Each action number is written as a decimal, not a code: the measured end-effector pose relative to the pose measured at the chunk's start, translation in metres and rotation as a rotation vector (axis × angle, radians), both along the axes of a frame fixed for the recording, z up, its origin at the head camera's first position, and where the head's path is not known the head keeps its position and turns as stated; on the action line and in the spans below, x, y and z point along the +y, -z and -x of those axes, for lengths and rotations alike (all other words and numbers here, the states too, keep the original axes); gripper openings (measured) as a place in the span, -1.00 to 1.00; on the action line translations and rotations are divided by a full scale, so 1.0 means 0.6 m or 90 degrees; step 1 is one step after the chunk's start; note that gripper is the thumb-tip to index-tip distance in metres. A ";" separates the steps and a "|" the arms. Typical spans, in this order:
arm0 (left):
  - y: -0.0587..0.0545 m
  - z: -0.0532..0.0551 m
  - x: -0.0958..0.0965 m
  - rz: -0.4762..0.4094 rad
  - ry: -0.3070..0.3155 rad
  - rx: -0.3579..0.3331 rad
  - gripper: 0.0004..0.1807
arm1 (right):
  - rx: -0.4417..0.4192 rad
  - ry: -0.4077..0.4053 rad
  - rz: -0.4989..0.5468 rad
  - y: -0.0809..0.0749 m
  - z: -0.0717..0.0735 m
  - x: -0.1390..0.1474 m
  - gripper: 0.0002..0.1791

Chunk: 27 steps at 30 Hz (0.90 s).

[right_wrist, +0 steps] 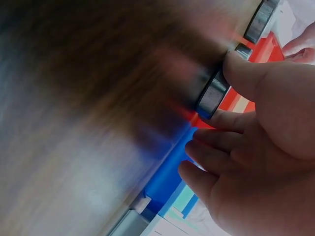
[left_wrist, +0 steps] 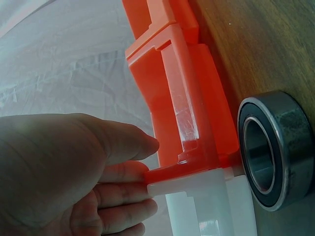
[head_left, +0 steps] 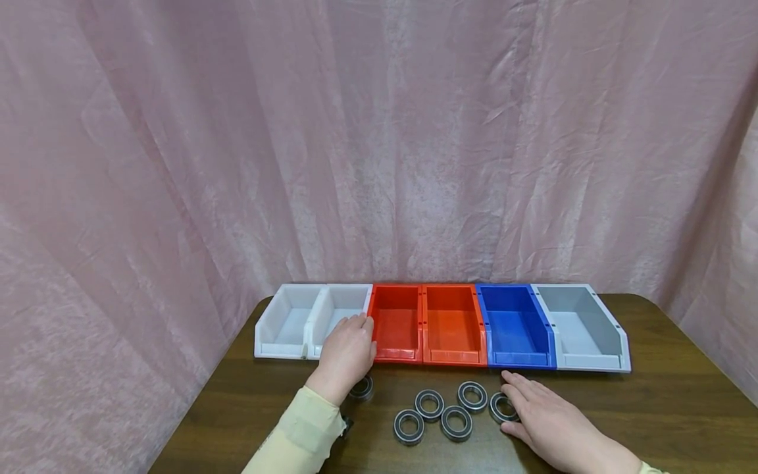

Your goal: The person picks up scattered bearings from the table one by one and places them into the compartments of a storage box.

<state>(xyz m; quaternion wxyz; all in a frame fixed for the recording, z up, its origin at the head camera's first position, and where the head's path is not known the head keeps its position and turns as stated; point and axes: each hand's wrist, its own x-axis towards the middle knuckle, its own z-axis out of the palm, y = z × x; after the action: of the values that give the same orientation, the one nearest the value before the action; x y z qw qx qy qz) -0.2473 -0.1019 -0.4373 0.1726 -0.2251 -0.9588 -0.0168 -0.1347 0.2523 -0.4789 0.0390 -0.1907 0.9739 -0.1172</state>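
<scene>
Right hand [head_left: 543,416]: thumb and index look to be pinching a sealed ball bearing [head_left: 494,413] across its outer rim; can't tell how firmly. Bearing sits right between the two tips, appears flat on the wooden table [head_left: 681,368]. Other fingers extended past it, holding nothing.

Step in hand, my read: pick-up with the right. Next move calls for a firm pinch and a straight lift, without knocking the neighbour bearing [head_left: 472,409], which lies just left of the grip. Three further bearings [head_left: 456,436] lie left of that, two touching or nearly so.

Blue bin [head_left: 521,361] stands just beyond the right fingertips; grey-white bin [head_left: 594,363] beyond and to the right.

Left hand [head_left: 346,345]: fingers loose, thumb spread off them, nothing visible in the grip. It's at the join between white bin [head_left: 349,286] and red bin [head_left: 397,360]; can't tell if it touches either. One more bearing [left_wrist: 298,147] lies on the table, near side of that hand, close to the wrist.
</scene>
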 end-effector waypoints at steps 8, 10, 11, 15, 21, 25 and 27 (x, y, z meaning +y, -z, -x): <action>-0.002 0.001 0.001 0.008 0.004 0.000 -0.52 | 0.006 0.000 0.006 0.000 0.000 0.001 -0.34; -0.003 0.001 0.002 0.008 0.004 -0.001 -0.52 | 0.014 -0.003 0.004 0.001 -0.001 0.001 -0.35; -0.003 0.001 0.002 0.008 0.004 -0.001 -0.51 | 0.019 -0.004 0.003 0.002 -0.002 0.001 -0.36; -0.003 0.001 0.001 0.006 0.002 -0.005 -0.50 | 0.035 -0.009 -0.001 0.004 -0.002 0.001 -0.36; -0.004 -0.001 0.000 0.008 0.002 -0.004 -0.49 | 0.017 -0.003 0.006 0.004 0.000 0.001 -0.35; -0.004 -0.003 0.000 0.007 0.001 -0.004 -0.51 | 0.033 -0.013 0.004 0.007 -0.001 0.002 -0.37; -0.004 -0.004 0.000 0.007 0.001 -0.005 -0.52 | 0.044 -0.018 0.004 0.008 -0.002 0.002 -0.38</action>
<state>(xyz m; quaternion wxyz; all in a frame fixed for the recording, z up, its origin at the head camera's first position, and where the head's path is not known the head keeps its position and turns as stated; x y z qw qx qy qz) -0.2452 -0.1018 -0.4348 0.1678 -0.2268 -0.9593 -0.0125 -0.1332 0.2535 -0.4838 0.0062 -0.2088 0.9714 -0.1128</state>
